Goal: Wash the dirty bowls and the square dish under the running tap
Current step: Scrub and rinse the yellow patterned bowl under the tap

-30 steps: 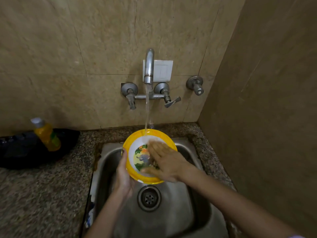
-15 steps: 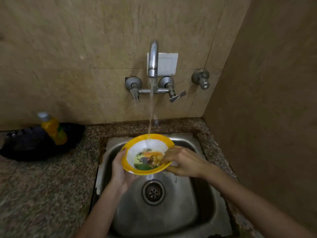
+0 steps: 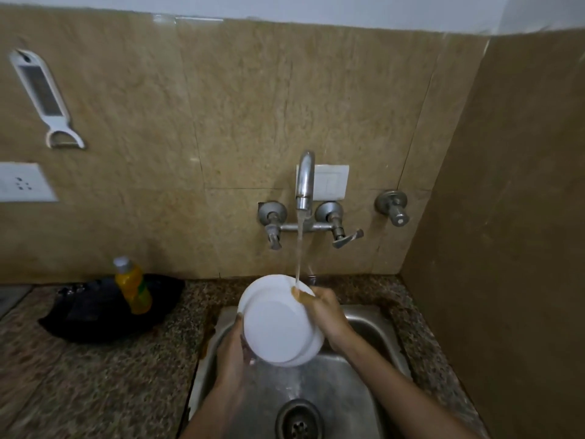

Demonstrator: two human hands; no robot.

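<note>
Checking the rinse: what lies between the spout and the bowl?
Only the water stream, falling from the spout onto the bowl rim at the right hand; head view.

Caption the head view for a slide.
Left hand and right hand hold a bowl, white underside towards camera, under the running tap above the sink.

bowl [image 3: 278, 324] shows only its white underside, inside hidden; fingers of the left hand [image 3: 229, 353] mostly out of sight behind it, fingertips of the right hand [image 3: 326, 312] lost at the rim under the water. drain [image 3: 297, 419] and both forearms cut by bottom edge, wall socket [image 3: 22, 182] cut by left edge. dark heap [image 3: 95, 315] by the yellow bottle [image 3: 133, 285] on the worktop [image 3: 95, 391] too blurred to identify, bottle label unreadable.
</note>
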